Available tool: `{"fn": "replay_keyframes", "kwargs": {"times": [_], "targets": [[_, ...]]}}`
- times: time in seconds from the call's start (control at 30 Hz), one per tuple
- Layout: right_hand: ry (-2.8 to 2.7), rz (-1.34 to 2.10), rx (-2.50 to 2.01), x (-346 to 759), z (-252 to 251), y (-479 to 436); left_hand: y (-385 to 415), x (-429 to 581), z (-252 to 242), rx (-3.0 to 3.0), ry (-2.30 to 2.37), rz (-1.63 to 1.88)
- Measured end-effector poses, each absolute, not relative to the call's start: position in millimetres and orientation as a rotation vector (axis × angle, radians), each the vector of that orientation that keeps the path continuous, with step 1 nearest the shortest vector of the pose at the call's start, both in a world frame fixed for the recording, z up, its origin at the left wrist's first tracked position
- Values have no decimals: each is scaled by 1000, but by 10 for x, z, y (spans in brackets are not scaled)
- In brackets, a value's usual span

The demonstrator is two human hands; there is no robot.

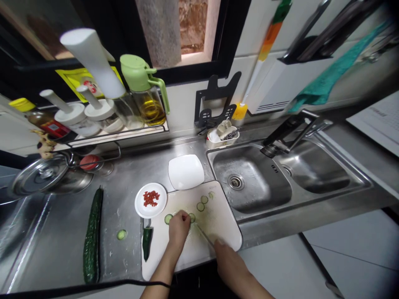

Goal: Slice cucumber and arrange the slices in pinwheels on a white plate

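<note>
My left hand [180,226] is closed over the white cutting board [224,236], its fingertips pressed on a cucumber slice [192,217] that shows at their right side. Just left of the fingers lies another cucumber slice [168,219]. In my right hand [223,253] is a knife [204,234], its blade slanting up and left with the tip close to the slice. Several thin cucumber slices [200,206] lie toward the board's upper right. A cut length of cucumber [147,243] rests on the board's left edge.
A whole cucumber [92,238] and a single slice [121,234] lie on the steel counter at left. Behind the board are a plate of chopped red pieces [151,198] and a white square plate [186,171]. The double sink [252,178] is on the right.
</note>
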State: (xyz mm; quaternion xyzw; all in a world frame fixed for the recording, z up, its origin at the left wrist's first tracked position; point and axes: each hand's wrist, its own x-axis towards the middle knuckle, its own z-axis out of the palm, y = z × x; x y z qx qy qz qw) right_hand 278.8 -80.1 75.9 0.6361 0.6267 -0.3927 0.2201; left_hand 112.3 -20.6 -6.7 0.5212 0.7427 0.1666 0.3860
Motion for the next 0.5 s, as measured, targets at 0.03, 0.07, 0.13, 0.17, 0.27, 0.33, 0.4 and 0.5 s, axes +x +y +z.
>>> {"fn": "replay_keyframes", "kwargs": {"times": [0.03, 0.07, 0.13, 0.17, 0.27, 0.33, 0.4, 0.5], "targets": [[1726, -1102, 1760, 2819, 751, -830, -209, 1123, -70, 1327, 1888, 426], [1723, -1113, 1766, 2849, 747, -854, -215, 1123, -72, 1329, 1882, 434], [1716, -1137, 1784, 2902, 746, -889, -231, 1117, -71, 1343, 1860, 465], [1710, -1149, 1792, 2922, 747, -897, -242, 1106, -68, 1350, 1848, 483], [1683, -1174, 1787, 2956, 745, -902, -285, 1030, -51, 1344, 1852, 525], [1687, -1182, 1780, 2964, 729, -902, -321, 939, -35, 1306, 1888, 541], [1704, -1182, 1787, 2970, 702, -912, -361, 827, -20, 1260, 1939, 562], [1714, -1173, 1791, 2975, 665, -938, -421, 652, -14, 1210, 2040, 577]]}}
